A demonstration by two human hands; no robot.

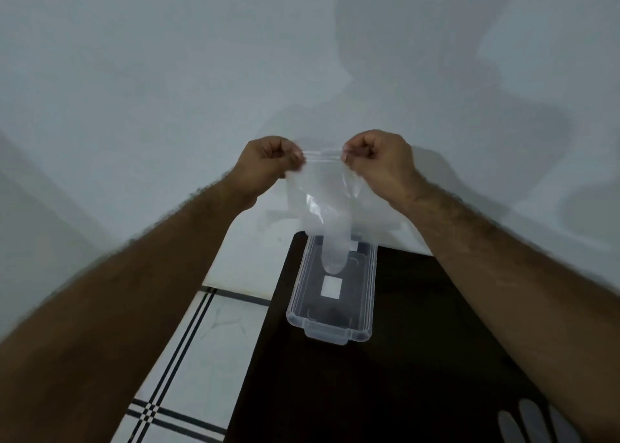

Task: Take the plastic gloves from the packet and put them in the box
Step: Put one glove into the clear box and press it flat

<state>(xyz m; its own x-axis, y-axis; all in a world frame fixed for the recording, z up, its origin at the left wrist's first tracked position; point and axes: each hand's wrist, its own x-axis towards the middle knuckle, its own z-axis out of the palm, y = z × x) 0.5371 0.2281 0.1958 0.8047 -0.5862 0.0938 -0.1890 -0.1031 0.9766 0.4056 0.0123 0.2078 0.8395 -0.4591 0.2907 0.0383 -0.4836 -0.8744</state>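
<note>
A clear plastic glove point(327, 201) hangs in the air, held up by its cuff edge. My left hand point(268, 162) pinches the left end of the cuff and my right hand point(377, 160) pinches the right end, stretching it flat between them. The glove's fingers dangle down, one long finger reaching to just over the far part of the box. The clear plastic box point(364, 308) stands open on the dark table, directly under the glove. A white label shows through its bottom. No packet is in view.
The dark table point(402, 375) stands against a pale wall point(167, 73). To its left lies white tiled floor point(201, 342) with black stripes. Some grey oval shapes point(530, 422) lie at the table's near right corner.
</note>
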